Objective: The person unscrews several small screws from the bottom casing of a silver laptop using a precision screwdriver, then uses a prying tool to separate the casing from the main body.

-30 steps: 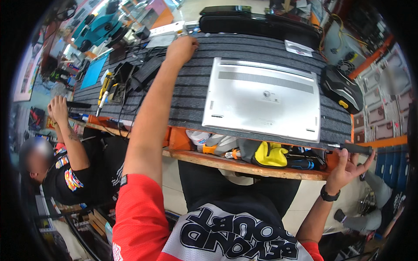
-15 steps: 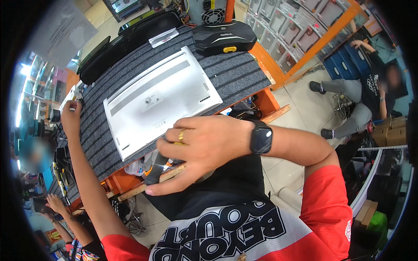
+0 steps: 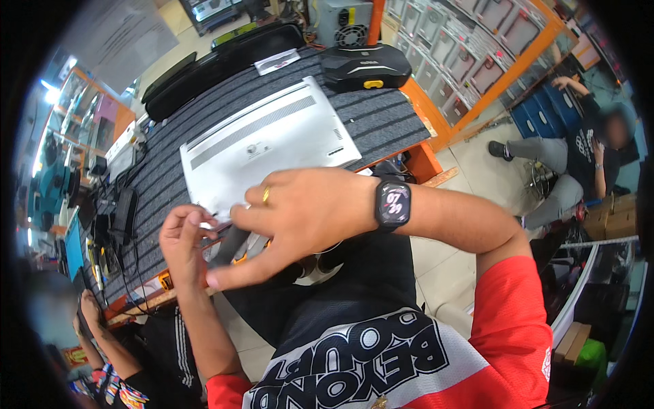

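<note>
A silver laptop lies underside up on the grey striped mat. My right hand is closed around a dark grey, cylindrical tool at the laptop's near edge; the palm hides much of it, so its exact kind does not show. Close beside its fingers, at the laptop's near left corner, my left hand pinches something small with a dark tip. That piece is too small to name.
A black case with a yellow latch and a long black case stand at the back. Cables and a black adapter lie left. A drawer sticks out at right. Another person's hands are at lower left; someone sits far right.
My left hand has come from the table's far left to the laptop's near left corner, beside my right hand. My right hand has shifted slightly left, still holding the grey tool.
</note>
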A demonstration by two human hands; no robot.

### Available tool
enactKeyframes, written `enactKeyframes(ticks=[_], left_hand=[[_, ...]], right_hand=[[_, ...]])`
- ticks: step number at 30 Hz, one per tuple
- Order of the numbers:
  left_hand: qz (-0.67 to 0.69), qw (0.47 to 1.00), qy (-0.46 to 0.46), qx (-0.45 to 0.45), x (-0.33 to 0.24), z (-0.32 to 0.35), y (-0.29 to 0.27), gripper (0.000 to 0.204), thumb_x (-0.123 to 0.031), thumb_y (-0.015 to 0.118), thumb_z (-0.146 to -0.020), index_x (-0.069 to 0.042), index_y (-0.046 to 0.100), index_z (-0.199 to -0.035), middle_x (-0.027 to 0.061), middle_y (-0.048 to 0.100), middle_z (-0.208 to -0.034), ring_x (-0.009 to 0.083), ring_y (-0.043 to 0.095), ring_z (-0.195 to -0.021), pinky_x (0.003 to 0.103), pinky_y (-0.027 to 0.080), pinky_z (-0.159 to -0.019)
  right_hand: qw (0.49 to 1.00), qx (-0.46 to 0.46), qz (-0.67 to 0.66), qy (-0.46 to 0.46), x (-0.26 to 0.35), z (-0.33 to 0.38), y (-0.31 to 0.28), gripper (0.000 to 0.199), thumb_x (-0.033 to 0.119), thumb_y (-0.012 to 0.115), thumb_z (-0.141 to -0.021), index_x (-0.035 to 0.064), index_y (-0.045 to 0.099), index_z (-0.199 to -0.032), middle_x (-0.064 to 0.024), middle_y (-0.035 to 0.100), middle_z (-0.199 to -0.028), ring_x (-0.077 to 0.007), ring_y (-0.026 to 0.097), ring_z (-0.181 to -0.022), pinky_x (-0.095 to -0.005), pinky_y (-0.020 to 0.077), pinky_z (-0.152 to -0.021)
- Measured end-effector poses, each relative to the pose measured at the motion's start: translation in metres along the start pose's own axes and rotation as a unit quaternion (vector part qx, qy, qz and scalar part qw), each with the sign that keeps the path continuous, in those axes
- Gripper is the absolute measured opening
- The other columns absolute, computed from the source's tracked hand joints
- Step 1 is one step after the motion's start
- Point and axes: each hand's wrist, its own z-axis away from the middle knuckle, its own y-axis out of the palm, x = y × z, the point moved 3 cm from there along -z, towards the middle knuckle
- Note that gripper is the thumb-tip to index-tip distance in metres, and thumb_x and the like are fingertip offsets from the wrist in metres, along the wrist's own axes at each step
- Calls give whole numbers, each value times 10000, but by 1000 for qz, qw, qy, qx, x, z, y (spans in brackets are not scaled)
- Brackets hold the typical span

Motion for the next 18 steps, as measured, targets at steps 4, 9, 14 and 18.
enactKeyframes(ticks=[4, 9, 14, 18], left_hand=[[22, 999, 30, -3, 5, 19, 37, 149, -129, 727, -990, 14, 708, -1027, 116, 751, -941, 194, 746, -848, 300, 599, -737], [182, 983, 15, 38, 12, 40, 70, 145, -107, 764, -951, 19, 704, -992, 155, 734, -938, 242, 752, -809, 341, 639, -730], [196, 980, 14, 44, 13, 46, 77, 153, -102, 739, -976, 45, 706, -1000, 169, 736, -920, 252, 758, -801, 346, 643, -720], [211, 975, 14, 65, 14, 44, 79, 158, -79, 731, -989, 50, 724, -1081, 154, 774, -970, 219, 778, -878, 314, 644, -767]], right_hand=[[912, -185, -259, 260, -11, 14, -3, 944, -15, 749, -909, 190, 184, -1637, -183, 692, -1158, -288, 717, -1031, -385, 613, -835], [713, -407, -430, 375, 3, 31, -1, 1086, -129, 700, -919, 195, -24, -1661, -226, 671, -1225, -274, 706, -1165, -393, 608, -974], [740, -389, -428, 344, 11, 21, 11, 1083, -148, 693, -914, 191, -12, -1662, -219, 668, -1244, -269, 704, -1167, -387, 607, -981], [741, -383, -436, 337, 12, 16, 15, 1075, -153, 691, -913, 185, -4, -1661, -216, 668, -1243, -266, 704, -1167, -380, 610, -974]])
